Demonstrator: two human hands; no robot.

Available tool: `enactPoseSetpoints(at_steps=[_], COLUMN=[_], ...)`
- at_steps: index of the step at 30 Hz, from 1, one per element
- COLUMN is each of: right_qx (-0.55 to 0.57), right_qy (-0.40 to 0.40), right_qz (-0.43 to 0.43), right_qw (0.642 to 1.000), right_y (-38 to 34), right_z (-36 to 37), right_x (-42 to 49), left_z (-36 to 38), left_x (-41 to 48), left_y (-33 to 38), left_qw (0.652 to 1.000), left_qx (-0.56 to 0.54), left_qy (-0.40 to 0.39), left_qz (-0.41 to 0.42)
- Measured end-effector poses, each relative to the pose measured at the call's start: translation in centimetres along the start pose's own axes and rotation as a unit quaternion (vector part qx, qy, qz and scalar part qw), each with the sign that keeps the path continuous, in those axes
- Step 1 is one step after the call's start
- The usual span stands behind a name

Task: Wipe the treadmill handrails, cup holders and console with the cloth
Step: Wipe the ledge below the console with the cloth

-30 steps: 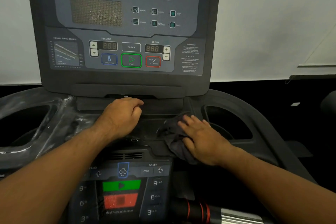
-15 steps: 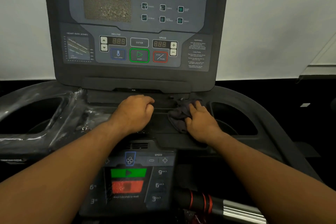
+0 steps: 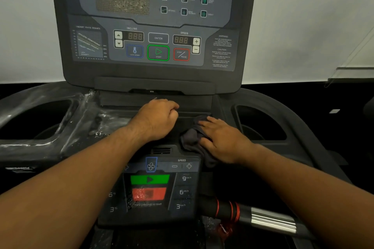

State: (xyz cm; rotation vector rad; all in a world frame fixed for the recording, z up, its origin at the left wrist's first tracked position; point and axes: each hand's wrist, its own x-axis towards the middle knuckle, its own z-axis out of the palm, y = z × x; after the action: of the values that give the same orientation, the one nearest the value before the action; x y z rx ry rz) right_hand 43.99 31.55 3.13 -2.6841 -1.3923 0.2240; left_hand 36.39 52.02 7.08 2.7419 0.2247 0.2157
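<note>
The right hand (image 3: 222, 141) presses the dark cloth (image 3: 191, 139) flat on the tray (image 3: 125, 103) under the console (image 3: 157, 38), its fingers (image 3: 208, 122) straight and spread, gripping nothing. A second ago the cloth lay nearer the person. Half a second ago it was pushed up to the tray's back ledge, and now it sits part-way back, so this reads as a back-and-forth scrub. The cloth bunches at about 9 o'clock of that hand, touching the tray. The left hand (image 3: 159, 119) has kept its place just beside the cloth, at its 10 o'clock, with the fingers curled into a fist and nothing visible inside. I judge the work still confined to the tray's right half. Wet streaks (image 3: 101, 119) at 9 o'clock of the left hand look unwiped, as do the left cup holder (image 3: 36, 119), the right cup holder (image 3: 261, 125) and the handrail (image 3: 263, 218) at 5 o'clock. The console face still shows specks.
</note>
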Motion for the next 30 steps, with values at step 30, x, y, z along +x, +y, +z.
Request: enactPoseSetpoints(at_steps=[30], right_qx=[0.039], right_qy=[0.059], right_qz=[-0.004], right_qw=[0.997], right_y=[-1.1], right_z=[1.5], right_x=[-4.6], left_z=[-1.8], left_x=[-3.1], left_y=[-1.6], left_qw=[1.000], left_qx=[0.002], left_qy=[0.019], left_qz=[0.023])
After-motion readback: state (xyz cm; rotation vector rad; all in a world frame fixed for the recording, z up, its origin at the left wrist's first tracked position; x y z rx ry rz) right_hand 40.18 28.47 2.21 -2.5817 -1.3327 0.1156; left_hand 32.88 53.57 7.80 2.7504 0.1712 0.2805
